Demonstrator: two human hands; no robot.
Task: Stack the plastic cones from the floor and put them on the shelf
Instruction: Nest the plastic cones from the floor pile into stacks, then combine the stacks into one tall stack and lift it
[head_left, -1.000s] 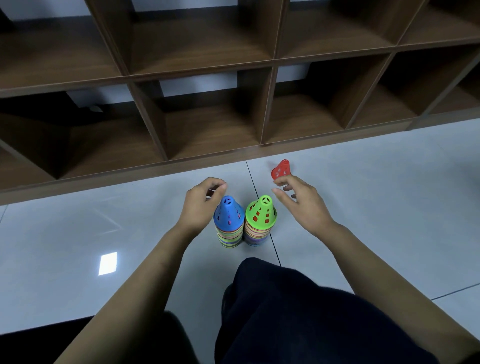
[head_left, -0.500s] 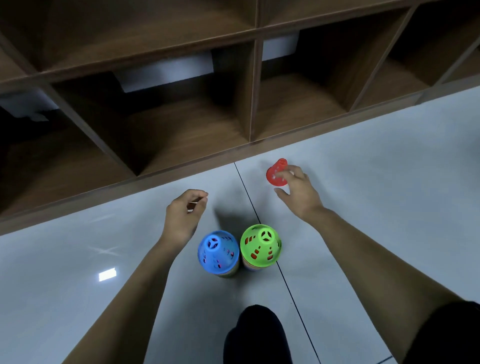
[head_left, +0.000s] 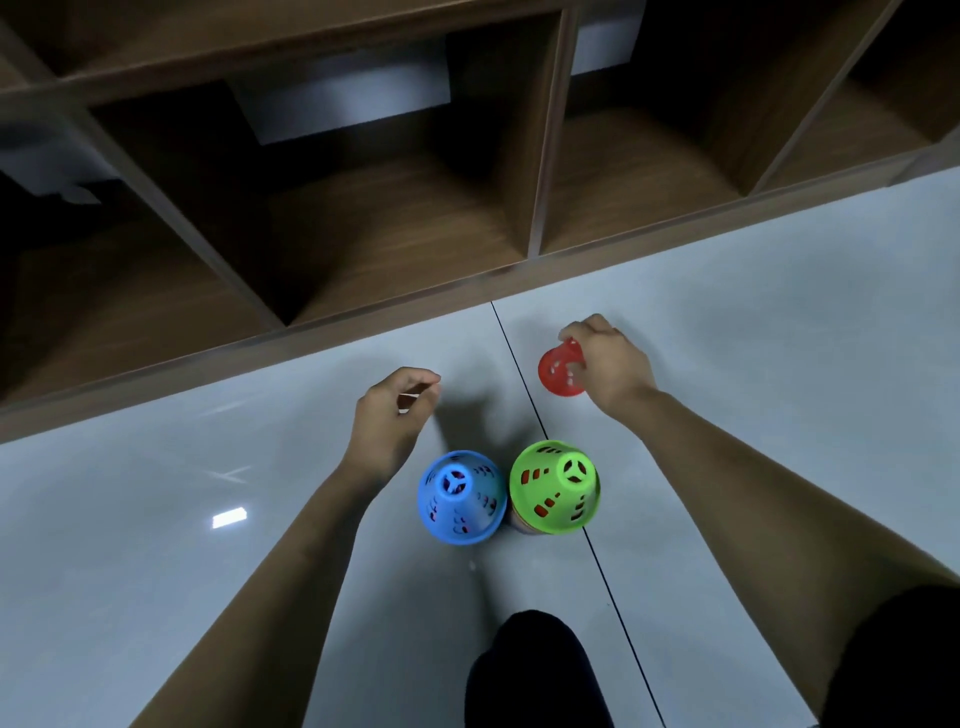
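Observation:
Two stacks of perforated plastic cones stand side by side on the grey floor: one topped by a blue cone, the other by a green cone. Beyond them, to the right of a floor seam, a single red cone lies tipped, and my right hand grips it with fingers curled over its narrow end. My left hand hovers just behind and left of the blue stack, fingers loosely curled, holding nothing.
A dark wooden shelf unit with open cubbies runs along the far side, its base rail meeting the floor. My dark-clothed knee is at the bottom edge. Glossy grey floor tiles spread left and right.
My head has leaned forward, so the stacks appear from above. My right hand reached the red cone and closed its fingers on it. My left hand stayed near the blue stack.

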